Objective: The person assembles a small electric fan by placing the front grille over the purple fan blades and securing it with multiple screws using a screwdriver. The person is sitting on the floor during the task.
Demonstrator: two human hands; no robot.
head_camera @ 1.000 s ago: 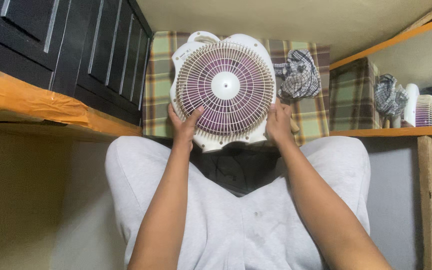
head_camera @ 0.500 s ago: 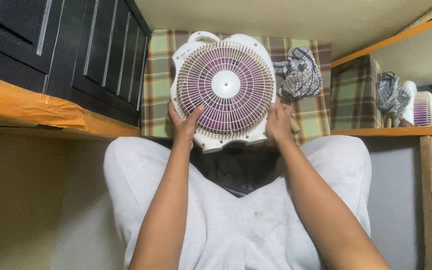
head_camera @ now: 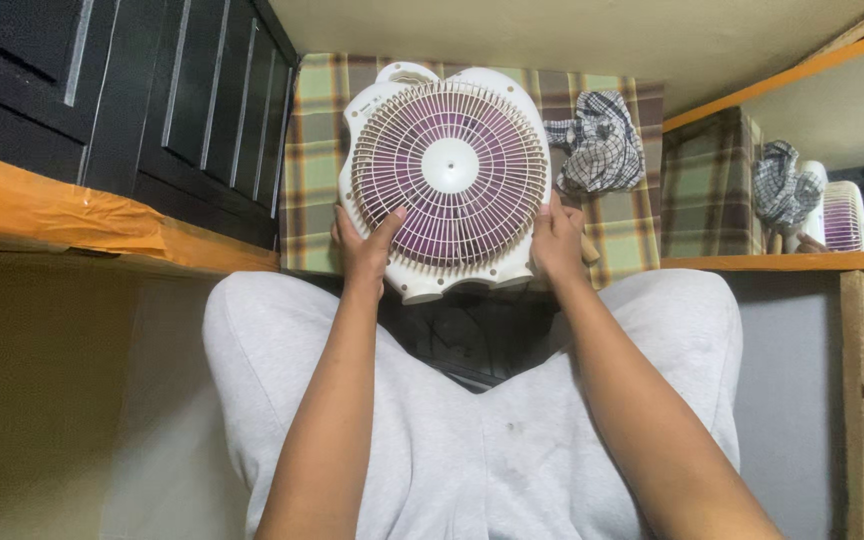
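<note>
I hold a small white table fan [head_camera: 447, 180] upright in front of me, its round grille facing me, over the plaid cloth [head_camera: 317, 150] that covers the surface beyond my knees. My left hand [head_camera: 364, 250] grips the lower left rim of the housing, thumb pressed up onto the grille ribs and the other fingers wrapped behind, out of sight. My right hand [head_camera: 555, 245] clasps the lower right rim the same way, thumb at the edge of the grille. So both hands are closed on the fan, at about the same height and equally near it, with the fan's body rising straight above them; its carry handle is at the top, on the far side from my grip, and its scalloped base hangs just above my lap in grey trousers [head_camera: 472, 430]. The purple blades sit behind the grille, square to my view. A crumpled checked rag [head_camera: 597, 145] lies on the cloth just to the right of the fan, near its upper right edge. A dark panelled cabinet [head_camera: 152, 100] stands along the cloth's left edge, and a mirror [head_camera: 812, 180] at the right shows the fan again.
</note>
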